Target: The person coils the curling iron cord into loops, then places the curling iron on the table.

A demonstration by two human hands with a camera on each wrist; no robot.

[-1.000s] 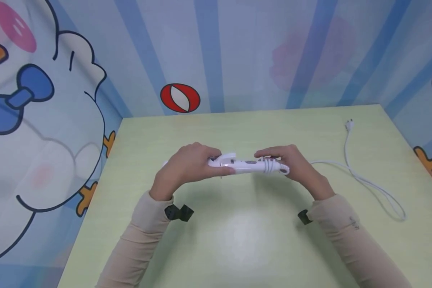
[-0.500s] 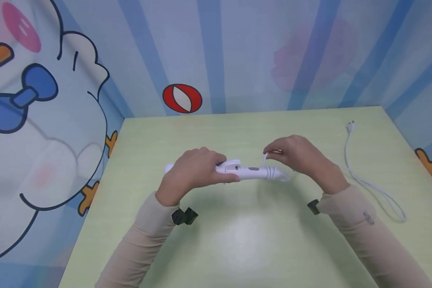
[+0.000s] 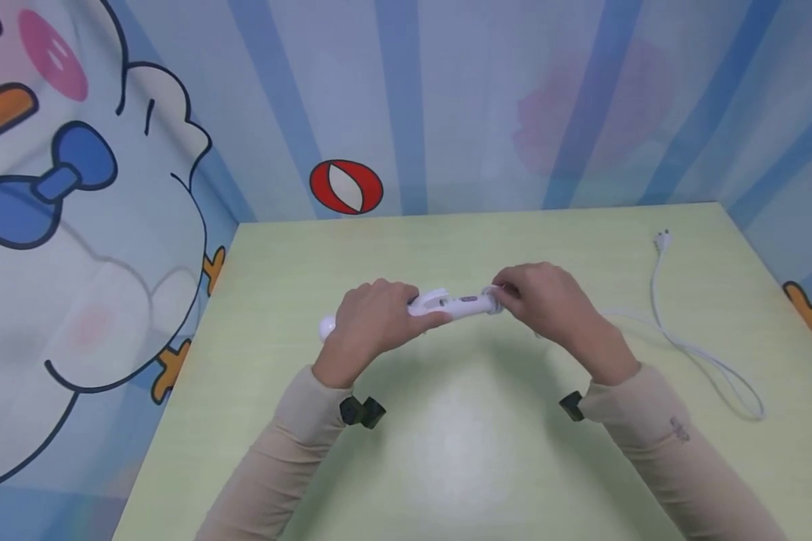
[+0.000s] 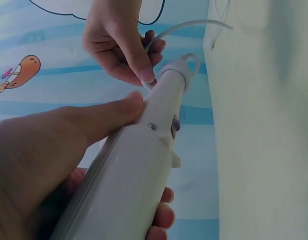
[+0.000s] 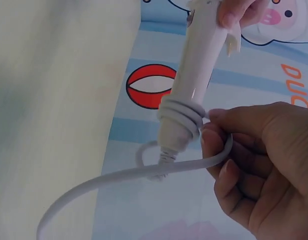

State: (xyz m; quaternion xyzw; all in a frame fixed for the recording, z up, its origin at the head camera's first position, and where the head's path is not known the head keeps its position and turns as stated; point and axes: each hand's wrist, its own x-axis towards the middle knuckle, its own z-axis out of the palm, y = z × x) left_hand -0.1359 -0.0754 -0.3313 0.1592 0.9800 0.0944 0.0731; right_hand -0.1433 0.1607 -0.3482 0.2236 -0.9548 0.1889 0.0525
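Note:
My left hand (image 3: 377,317) grips a white curling iron (image 3: 462,306) around its body, thumb laid along it toward the handle. It is held over the table, its rounded end poking out left of the hand and its clamp lever sticking up. Several turns of white cord (image 5: 181,117) circle the handle's end in the right wrist view. Beside those turns, my right hand (image 3: 548,304) pinches the cord between thumb and forefinger. From these fingers the cord runs off past the handle's tail, where a small loop hangs. Part of the iron is hidden under the left hand.
The cord's loose length (image 3: 700,352) lies curved on the right of the pale green table (image 3: 446,466), ending in a two-pin plug (image 3: 663,240) near the back edge. A cartoon-printed wall (image 3: 474,105) stands right behind the table, with printed panels at both sides.
My right hand lifted away from the handle's end with the cord, then came back close against it. The iron's handle end now tilts up to the right; my left hand keeps its grip.

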